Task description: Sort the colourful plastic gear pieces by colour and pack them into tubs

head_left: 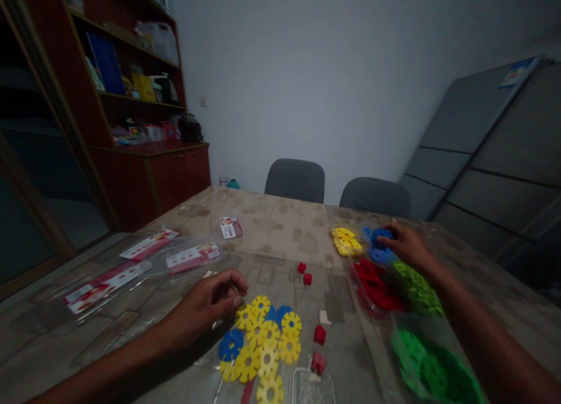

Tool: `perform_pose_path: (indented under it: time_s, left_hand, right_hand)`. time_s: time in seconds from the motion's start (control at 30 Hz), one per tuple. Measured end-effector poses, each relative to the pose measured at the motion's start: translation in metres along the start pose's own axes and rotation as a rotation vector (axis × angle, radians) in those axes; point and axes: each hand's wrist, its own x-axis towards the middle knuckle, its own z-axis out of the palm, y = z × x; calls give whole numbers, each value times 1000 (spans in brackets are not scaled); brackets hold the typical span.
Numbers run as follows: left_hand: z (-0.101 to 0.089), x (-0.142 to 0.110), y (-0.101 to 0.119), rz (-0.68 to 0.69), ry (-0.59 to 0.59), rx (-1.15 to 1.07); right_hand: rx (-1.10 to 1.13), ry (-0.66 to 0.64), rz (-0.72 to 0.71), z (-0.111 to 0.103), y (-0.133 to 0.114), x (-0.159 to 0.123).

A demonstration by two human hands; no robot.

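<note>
My left hand (210,303) rests on the table with its fingers curled together, touching the edge of a flat cluster of joined yellow and blue gear-shaped discs (260,345). My right hand (407,244) reaches far right and its fingers close on a blue disc (380,235) at a pile of blue discs (382,255). Beside that pile lie piles of yellow discs (346,241), red discs (377,287) and green discs (416,287).
Small red pieces (319,335) lie scattered near the cluster. More green discs (427,369) sit at the near right. Clear plastic bags with red-and-white labels (149,258) lie at the left. Two grey chairs (294,179) stand behind the table; a shelf unit (131,100) stands at the left.
</note>
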Motion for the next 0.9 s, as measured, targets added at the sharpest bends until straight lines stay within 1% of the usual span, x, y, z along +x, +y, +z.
perform_pose_path:
  time_s: [0.07, 0.17, 0.27, 0.33, 0.43, 0.5, 0.53, 0.6, 0.63, 0.7, 0.73, 0.8, 0.9]
  left_hand:
    - [0, 1, -4, 0, 12, 21]
    - [-3, 1, -6, -15, 30, 58]
    - [-9, 1, 0, -27, 26, 108]
    - [-14, 1, 6, -19, 1, 164]
    - [-19, 0, 9, -4, -73, 320]
    - [-20, -2, 10, 18, -130, 421]
    - [-19, -3, 10, 34, -159, 453]
    - [-18, -6, 12, 58, -225, 494]
    - [-17, -8, 14, 58, -258, 509]
    - [-15, -11, 18, 42, -317, 541]
    - [-15, -13, 21, 31, -343, 556]
    - [-13, -15, 24, 22, -384, 581]
    - [-13, -17, 26, 28, -396, 591]
  right_hand:
    - [-12, 9, 113, -4, 17, 24]
    - [19, -45, 221, -8, 33, 41]
    - [70, -83, 251, -16, 40, 38]
    - [110, -95, 216, -23, 37, 28]
    - [187, -133, 84, -29, 18, -5]
    - [229, -181, -45, -23, -1, -40]
    - [215, -225, -121, -16, -12, -60]
    - [213, -358, -307, 5, -35, -104]
    - [200, -448, -374, 17, -46, -124]
    - [172, -601, -453, 41, -68, -158]
    - [152, -655, -494, 52, -78, -171]
    - [56, -698, -541, 69, -96, -187]
    - [-97, -778, -524, 87, -114, -197]
